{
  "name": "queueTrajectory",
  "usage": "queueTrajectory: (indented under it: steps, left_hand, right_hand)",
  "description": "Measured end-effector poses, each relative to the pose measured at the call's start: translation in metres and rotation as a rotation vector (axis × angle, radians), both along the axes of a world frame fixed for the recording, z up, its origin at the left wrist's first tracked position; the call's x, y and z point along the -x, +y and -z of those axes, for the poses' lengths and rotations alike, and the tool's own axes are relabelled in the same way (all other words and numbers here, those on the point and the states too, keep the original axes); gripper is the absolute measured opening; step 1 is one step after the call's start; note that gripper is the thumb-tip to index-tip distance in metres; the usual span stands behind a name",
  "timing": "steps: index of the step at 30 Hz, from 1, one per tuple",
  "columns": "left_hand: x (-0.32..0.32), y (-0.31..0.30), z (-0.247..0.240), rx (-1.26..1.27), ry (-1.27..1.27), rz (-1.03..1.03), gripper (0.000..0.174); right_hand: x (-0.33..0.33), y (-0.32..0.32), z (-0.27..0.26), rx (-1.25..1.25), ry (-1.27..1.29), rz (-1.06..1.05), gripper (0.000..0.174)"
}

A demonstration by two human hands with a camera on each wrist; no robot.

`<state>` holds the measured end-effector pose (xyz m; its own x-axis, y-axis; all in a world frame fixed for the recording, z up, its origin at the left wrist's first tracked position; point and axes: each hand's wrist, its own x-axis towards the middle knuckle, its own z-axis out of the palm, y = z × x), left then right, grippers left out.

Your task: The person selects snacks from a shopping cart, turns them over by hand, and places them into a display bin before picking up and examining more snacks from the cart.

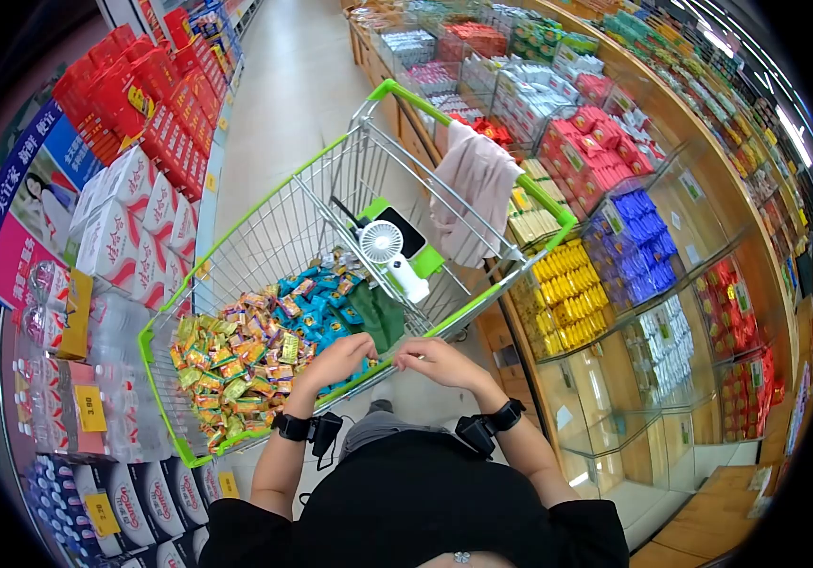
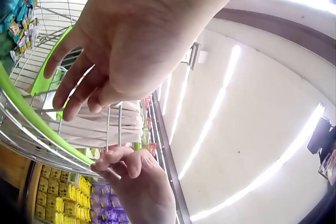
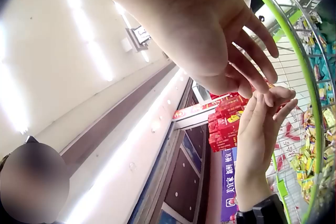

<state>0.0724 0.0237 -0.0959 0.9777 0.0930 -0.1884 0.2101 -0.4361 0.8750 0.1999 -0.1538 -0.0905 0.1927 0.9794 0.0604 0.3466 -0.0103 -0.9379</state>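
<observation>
Shopping cart (image 1: 547,201), wire, green-rimmed: before the person, bearing gold-wrapped sweets (image 1: 236,364) and teal-wrapped sweets (image 1: 317,305). Left hand (image 1: 338,362), right hand (image 1: 442,363): fingers loosely spread, pinching nothing, at its near side; contact unclear. Handling, judged: even two-handed hold, wrists level, suits this load.

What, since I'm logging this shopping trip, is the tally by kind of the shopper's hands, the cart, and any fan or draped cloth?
Hands: 2 (left hand, right hand)
Shopping cart: 1
White fan: 1
Draped cloth: 1
Total: 5
</observation>
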Motion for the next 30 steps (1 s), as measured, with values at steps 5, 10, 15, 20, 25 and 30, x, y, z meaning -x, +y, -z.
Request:
queueTrajectory:
  steps: [5, 10, 15, 20, 25, 30]
  left_hand:
    - [0.013, 0.034, 0.015, 0.03, -0.019, -0.131, 0.022]
    - [0.017, 0.059, 0.028, 0.082, -0.034, -0.21, 0.025]
    - [0.009, 0.084, 0.044, 0.151, -0.012, -0.196, 0.028]
    - [-0.009, 0.111, 0.066, 0.184, 0.038, -0.189, 0.029]
    - [-0.032, 0.137, 0.097, 0.227, 0.07, -0.212, 0.028]
    - [-0.049, 0.158, 0.126, 0.241, 0.25, -0.251, 0.026]
  right_hand:
    - [0.011, 0.039, 0.001, 0.021, 0.028, -0.043, 0.019]
    - [0.012, 0.066, 0.006, 0.0, 0.033, -0.026, 0.018]
    - [0.009, 0.085, 0.013, 0.104, 0.045, 0.018, 0.018]
    - [0.002, 0.107, 0.039, 0.11, 0.116, 0.106, 0.018]
    - [-0.01, 0.133, 0.064, 0.152, 0.177, 0.178, 0.019]
    - [-0.021, 0.161, 0.09, 0.29, 0.115, 0.214, 0.02]
